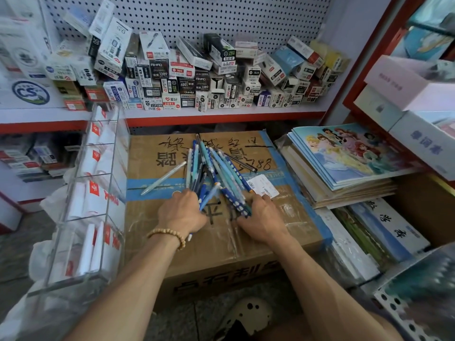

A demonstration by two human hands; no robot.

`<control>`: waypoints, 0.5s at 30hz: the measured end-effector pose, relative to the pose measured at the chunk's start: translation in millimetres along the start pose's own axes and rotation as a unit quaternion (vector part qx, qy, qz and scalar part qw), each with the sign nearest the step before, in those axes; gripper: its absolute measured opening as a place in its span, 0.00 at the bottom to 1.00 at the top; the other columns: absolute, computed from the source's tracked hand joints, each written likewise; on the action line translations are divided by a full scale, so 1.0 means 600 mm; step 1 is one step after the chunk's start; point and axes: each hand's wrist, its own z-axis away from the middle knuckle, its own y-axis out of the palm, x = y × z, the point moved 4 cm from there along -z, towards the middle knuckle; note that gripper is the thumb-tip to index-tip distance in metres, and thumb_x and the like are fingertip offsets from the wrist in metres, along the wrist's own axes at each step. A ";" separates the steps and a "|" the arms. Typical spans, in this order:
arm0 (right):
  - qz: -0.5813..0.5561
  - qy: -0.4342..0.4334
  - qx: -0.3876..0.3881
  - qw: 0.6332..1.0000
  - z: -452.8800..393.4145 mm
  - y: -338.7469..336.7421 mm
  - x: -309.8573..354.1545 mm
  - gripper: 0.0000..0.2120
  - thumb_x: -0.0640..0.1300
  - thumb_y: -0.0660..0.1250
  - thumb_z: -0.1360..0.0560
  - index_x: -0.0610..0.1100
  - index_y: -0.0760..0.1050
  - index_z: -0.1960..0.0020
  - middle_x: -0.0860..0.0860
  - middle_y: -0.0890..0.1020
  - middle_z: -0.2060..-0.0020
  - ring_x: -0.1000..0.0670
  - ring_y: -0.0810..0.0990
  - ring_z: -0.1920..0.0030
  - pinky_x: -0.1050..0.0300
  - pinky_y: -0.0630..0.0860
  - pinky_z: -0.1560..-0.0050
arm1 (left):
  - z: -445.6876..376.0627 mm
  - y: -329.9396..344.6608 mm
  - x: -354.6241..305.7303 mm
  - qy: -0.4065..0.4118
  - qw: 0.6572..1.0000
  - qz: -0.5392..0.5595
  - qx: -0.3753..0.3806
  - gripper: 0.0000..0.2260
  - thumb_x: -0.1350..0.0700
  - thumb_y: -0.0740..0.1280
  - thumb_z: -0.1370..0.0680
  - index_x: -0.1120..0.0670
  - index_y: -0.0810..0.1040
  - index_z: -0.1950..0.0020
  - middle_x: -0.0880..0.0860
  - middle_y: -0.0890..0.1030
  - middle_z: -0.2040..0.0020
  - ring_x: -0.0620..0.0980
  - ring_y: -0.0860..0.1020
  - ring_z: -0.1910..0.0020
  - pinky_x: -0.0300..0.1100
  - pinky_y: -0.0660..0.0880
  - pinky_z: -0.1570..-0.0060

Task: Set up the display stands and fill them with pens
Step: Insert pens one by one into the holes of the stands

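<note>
At my twelve o'clock a white pegboard wall (197,18) rises behind a red-edged shelf (221,113); grey floor (14,254) at eight.

Even, soft light fills the scene with no hard shadows; only faint shade lies under the hands on the cardboard box (221,232). Glare streaks the box's glossy tape and the clear display stand (93,193) at left. Wide-angle distortion bends the shelf (221,114) edges, and the corners are smeared and out of focus.
</note>
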 end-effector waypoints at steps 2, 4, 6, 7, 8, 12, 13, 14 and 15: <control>-0.012 -0.012 -0.014 1.000 0.000 -0.004 -0.004 0.25 0.48 0.66 0.22 0.40 0.66 0.29 0.42 0.71 0.37 0.40 0.73 0.37 0.48 0.73 0.40 | 0.003 0.000 -0.002 0.009 1.000 0.007 -0.009 0.14 0.57 0.66 0.21 0.59 0.69 0.37 0.56 0.73 0.44 0.53 0.76 0.55 0.42 0.71 0.62; -0.021 -0.019 -0.019 0.999 0.000 -0.004 -0.005 0.22 0.47 0.63 0.20 0.40 0.66 0.29 0.42 0.71 0.37 0.40 0.74 0.39 0.48 0.73 0.41 | 0.006 0.004 -0.001 0.019 1.000 0.006 -0.023 0.16 0.58 0.64 0.19 0.61 0.67 0.33 0.59 0.72 0.40 0.56 0.76 0.51 0.43 0.72 0.57; -0.006 -0.022 -0.019 1.000 0.001 0.000 -0.003 0.20 0.47 0.61 0.19 0.41 0.65 0.30 0.43 0.70 0.38 0.40 0.75 0.40 0.45 0.75 0.41 | 0.009 0.008 0.001 0.031 0.999 0.000 -0.030 0.14 0.58 0.62 0.18 0.61 0.66 0.34 0.59 0.72 0.41 0.54 0.74 0.52 0.42 0.72 0.56; 0.005 -0.023 -0.019 1.000 0.000 0.002 -0.003 0.18 0.48 0.60 0.18 0.41 0.65 0.32 0.43 0.70 0.38 0.40 0.75 0.40 0.43 0.75 0.42 | 0.009 0.010 0.001 0.035 0.999 -0.005 -0.029 0.14 0.58 0.61 0.18 0.61 0.67 0.35 0.59 0.72 0.42 0.54 0.74 0.52 0.43 0.73 0.56; 0.016 -0.023 -0.017 0.999 -0.001 0.003 -0.003 0.16 0.48 0.59 0.18 0.42 0.65 0.33 0.43 0.70 0.38 0.40 0.75 0.41 0.42 0.75 0.42 | 0.009 0.011 0.002 0.037 0.999 -0.009 -0.025 0.13 0.58 0.61 0.18 0.60 0.67 0.35 0.58 0.72 0.43 0.55 0.75 0.51 0.43 0.74 0.55; 0.043 -0.029 0.014 0.999 -0.008 -0.001 -0.004 0.13 0.46 0.59 0.17 0.41 0.64 0.36 0.42 0.72 0.39 0.40 0.73 0.39 0.44 0.73 0.41 | 0.006 0.005 0.004 0.049 0.998 -0.019 -0.016 0.12 0.61 0.61 0.19 0.60 0.67 0.36 0.56 0.71 0.49 0.54 0.74 0.53 0.44 0.74 0.53; 0.049 -0.028 0.022 0.998 -0.009 -0.002 -0.004 0.13 0.45 0.59 0.17 0.40 0.64 0.35 0.42 0.71 0.39 0.41 0.73 0.38 0.44 0.72 0.40 | 0.007 0.004 0.007 0.053 0.998 -0.021 -0.015 0.11 0.61 0.61 0.19 0.60 0.68 0.37 0.56 0.71 0.50 0.54 0.73 0.54 0.44 0.73 0.54; 0.057 -0.030 0.025 0.998 -0.011 -0.003 -0.003 0.14 0.44 0.58 0.17 0.40 0.64 0.35 0.42 0.71 0.38 0.41 0.73 0.38 0.45 0.72 0.40 | 0.007 0.003 0.010 0.055 0.998 -0.025 -0.013 0.11 0.62 0.61 0.19 0.60 0.68 0.37 0.56 0.72 0.50 0.54 0.74 0.53 0.45 0.73 0.54; 0.063 -0.034 0.026 0.997 -0.012 -0.003 -0.001 0.14 0.43 0.58 0.17 0.39 0.64 0.34 0.42 0.71 0.38 0.41 0.73 0.38 0.45 0.72 0.39 | 0.009 0.003 0.013 0.057 0.998 -0.031 -0.011 0.11 0.62 0.61 0.19 0.60 0.68 0.37 0.57 0.74 0.48 0.55 0.76 0.51 0.45 0.74 0.54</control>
